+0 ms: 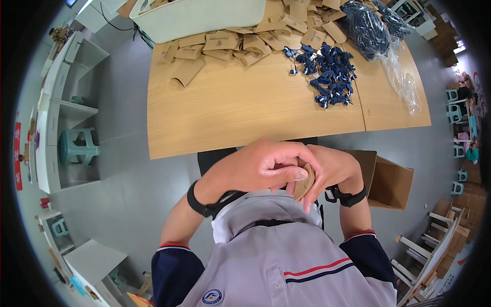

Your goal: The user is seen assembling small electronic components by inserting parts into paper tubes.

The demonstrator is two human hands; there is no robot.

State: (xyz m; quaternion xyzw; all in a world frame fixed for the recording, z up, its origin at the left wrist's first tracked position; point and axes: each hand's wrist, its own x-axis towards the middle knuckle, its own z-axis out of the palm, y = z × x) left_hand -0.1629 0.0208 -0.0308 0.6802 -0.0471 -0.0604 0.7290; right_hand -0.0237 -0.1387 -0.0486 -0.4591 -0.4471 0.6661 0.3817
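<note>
Close to my body, below the table's front edge, a small brown kraft-paper pillow box (305, 183) is between my two hands. My left hand (261, 165) is closed, with its thumb pressed on the box. Around the box's other side curl the fingers of my right hand (330, 165), partly hidden behind the left. The box is seen nearly end-on, and I cannot tell what is inside. On the table lies a pile of dark blue coiled earphones (335, 74). Many more brown pillow boxes (222, 40) are heaped along the far side.
A white plastic bin (197, 21) stands at the far left of the wooden table (230, 112). Clear bags of dark blue items (365, 30) lie far right. An open cardboard carton (391, 181) sits right of me, below table height. A green stool (77, 146) stands left.
</note>
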